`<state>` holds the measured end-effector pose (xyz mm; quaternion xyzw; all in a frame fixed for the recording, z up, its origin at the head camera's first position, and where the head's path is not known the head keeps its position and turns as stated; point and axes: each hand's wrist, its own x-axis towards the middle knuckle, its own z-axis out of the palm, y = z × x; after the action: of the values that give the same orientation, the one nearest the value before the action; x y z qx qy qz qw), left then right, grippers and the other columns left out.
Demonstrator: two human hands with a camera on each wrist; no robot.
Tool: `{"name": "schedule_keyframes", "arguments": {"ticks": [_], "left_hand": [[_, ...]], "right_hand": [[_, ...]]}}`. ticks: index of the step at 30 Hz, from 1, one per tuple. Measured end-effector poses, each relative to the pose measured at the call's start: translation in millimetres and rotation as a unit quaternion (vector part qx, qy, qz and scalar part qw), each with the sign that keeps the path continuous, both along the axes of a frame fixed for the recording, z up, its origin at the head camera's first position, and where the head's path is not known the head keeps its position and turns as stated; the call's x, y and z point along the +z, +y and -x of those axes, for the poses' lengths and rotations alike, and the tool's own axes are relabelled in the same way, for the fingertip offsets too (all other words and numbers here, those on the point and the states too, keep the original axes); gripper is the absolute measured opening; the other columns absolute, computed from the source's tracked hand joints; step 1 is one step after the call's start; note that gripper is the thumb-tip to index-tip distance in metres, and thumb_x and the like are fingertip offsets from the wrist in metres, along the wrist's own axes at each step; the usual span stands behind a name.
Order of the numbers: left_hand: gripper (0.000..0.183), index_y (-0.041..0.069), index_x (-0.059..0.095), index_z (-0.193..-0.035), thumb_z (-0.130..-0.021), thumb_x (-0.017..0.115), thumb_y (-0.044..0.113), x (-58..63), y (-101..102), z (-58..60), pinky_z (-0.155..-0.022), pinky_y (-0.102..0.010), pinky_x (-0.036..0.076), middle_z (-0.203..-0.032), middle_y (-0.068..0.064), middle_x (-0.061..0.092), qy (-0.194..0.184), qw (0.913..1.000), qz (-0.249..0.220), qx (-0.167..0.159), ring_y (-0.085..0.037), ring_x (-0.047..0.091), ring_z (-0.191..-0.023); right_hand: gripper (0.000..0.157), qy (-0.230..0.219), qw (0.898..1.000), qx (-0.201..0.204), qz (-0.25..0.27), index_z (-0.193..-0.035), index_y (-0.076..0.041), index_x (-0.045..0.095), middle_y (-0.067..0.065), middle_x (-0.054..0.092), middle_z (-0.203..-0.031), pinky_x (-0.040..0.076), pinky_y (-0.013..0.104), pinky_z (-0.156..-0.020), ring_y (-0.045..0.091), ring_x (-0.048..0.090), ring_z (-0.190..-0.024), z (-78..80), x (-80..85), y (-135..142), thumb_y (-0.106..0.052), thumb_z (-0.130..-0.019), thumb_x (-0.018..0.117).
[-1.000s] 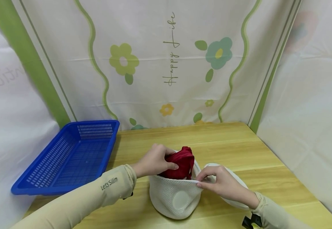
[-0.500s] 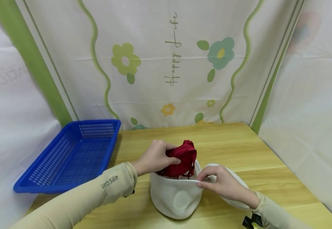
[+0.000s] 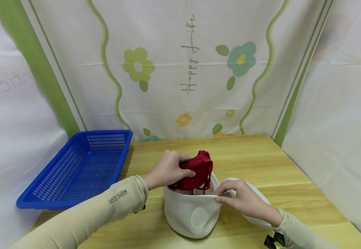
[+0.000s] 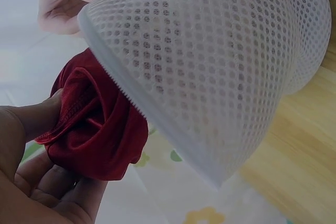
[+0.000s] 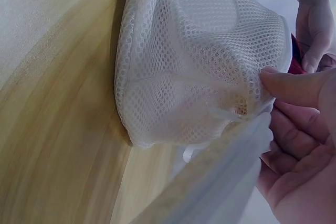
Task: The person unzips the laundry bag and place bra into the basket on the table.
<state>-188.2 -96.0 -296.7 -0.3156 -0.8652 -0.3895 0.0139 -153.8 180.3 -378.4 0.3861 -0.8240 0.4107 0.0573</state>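
A red satin bra (image 3: 201,171), bunched with thin straps hanging, sticks up from the mouth of a white mesh laundry bag (image 3: 183,211). My left hand (image 3: 167,171) grips the bra, thumb on the near side; the left wrist view shows the bra (image 4: 105,129) partly outside the zippered rim. My right hand (image 3: 246,199) pinches the bag's rim on the right, between thumb and fingers. In the right wrist view the mesh bag (image 5: 199,51) lies beside that thumb. The bag's round flap lid (image 3: 256,221) hangs back behind the right hand, partly hidden.
A blue plastic basket (image 3: 96,173) with slotted sides stands at the left. The bag rests on a wooden table (image 3: 292,193). White patterned curtains (image 3: 168,27) enclose the table at the back and sides.
My left hand has raised the bra a little in the bag's mouth, so more of it and its straps show. The right hand keeps its pinch on the rim.
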Motion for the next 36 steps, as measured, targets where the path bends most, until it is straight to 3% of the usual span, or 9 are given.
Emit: {"name": "schedule_keyframes", "arguments": {"ticks": [5,14,26,36], "left_hand": [[0.026,0.014,0.077,-0.106,-0.080,0.081,0.013,5.9,-3,0.2,-0.061,-0.022,0.055,-0.085,0.007,0.073,0.008,1.0000,-0.004,0.003,0.000,0.064,-0.068],[0.028,0.011,0.077,-0.107,-0.080,0.081,0.009,16.9,-14,0.3,-0.061,-0.022,0.055,-0.086,0.004,0.073,0.022,0.9995,-0.009,0.019,-0.001,0.065,-0.070],[0.028,0.010,0.077,-0.105,-0.078,0.083,0.010,36.6,-35,-5.3,-0.060,-0.023,0.056,-0.086,0.003,0.073,0.046,0.9977,-0.039,0.033,-0.004,0.067,-0.071],[0.033,0.012,0.076,-0.111,-0.079,0.083,0.014,38.2,-54,-10.2,-0.058,-0.024,0.057,-0.094,0.000,0.073,0.044,0.9953,-0.054,0.068,-0.007,0.069,-0.073]], "right_hand": [[0.018,0.004,1.000,-0.007,-0.001,-0.087,-0.017,0.072,-0.006,0.069,-0.087,0.056,0.035,-0.070,0.014,0.065,-0.080,-1.2,1.6,-2,-0.003,-0.080,0.080],[0.019,0.015,1.000,0.008,0.016,-0.085,-0.010,0.071,-0.001,0.068,-0.084,0.055,0.035,-0.067,0.019,0.064,-0.075,-14.7,26.3,-11,0.005,-0.077,0.079],[0.020,0.018,1.000,0.005,0.021,-0.083,-0.010,0.071,-0.001,0.068,-0.083,0.055,0.035,-0.066,0.021,0.064,-0.074,-16.4,29.3,-12,0.007,-0.076,0.079],[0.019,0.016,1.000,0.006,0.015,-0.084,-0.010,0.071,-0.001,0.068,-0.083,0.055,0.035,-0.065,0.021,0.064,-0.073,-15.7,29.1,-11,0.006,-0.076,0.079]]}}
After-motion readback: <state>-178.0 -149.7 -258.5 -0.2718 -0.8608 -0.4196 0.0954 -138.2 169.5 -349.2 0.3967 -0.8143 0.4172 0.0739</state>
